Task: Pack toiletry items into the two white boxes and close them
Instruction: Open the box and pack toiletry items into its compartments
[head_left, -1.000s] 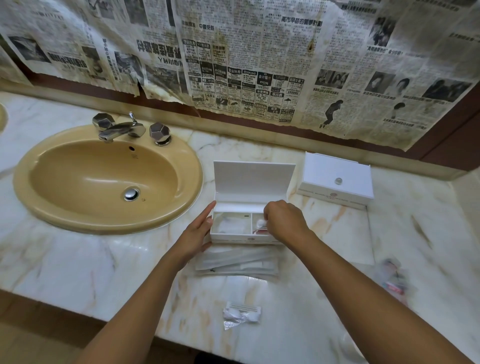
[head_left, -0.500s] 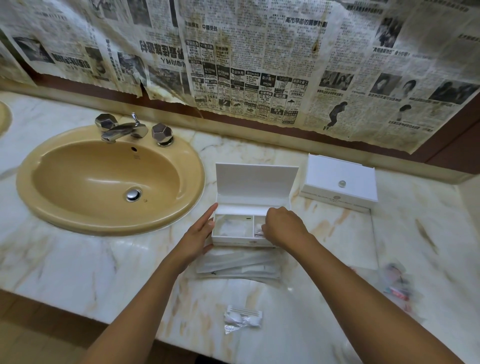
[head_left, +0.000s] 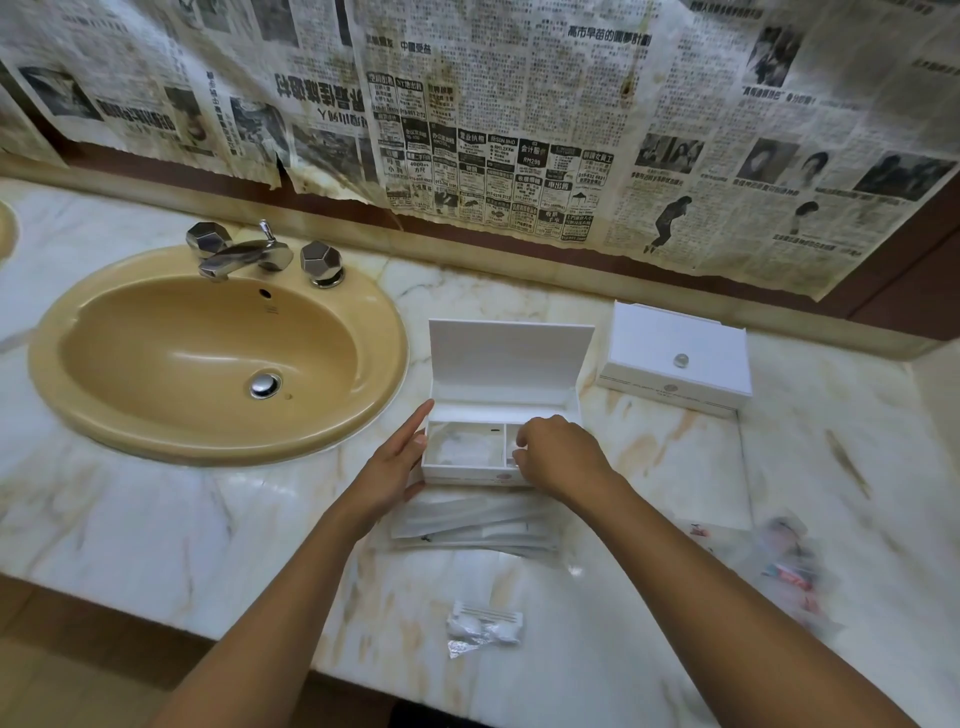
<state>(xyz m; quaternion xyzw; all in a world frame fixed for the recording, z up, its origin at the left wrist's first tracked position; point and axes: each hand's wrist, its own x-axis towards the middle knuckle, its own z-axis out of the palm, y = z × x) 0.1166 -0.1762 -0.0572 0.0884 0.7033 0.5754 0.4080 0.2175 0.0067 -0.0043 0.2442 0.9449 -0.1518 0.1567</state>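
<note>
L hand (head_left: 396, 464) flat vs open box (head_left: 470, 470), R hand (head_left: 563, 453) fingers curled inside — grip unclear; newspaper (head_left: 519, 150) reads "RM299".

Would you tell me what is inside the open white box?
The open white box has two compartments. The larger left one holds a clear packet. The right hand covers most of the smaller right compartment, so its contents cannot be made out.

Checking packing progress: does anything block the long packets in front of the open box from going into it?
Nothing visible blocks the way. The open box has its lid up, and the long packets lie just in front. The right hand covers only the small right compartment.
</note>
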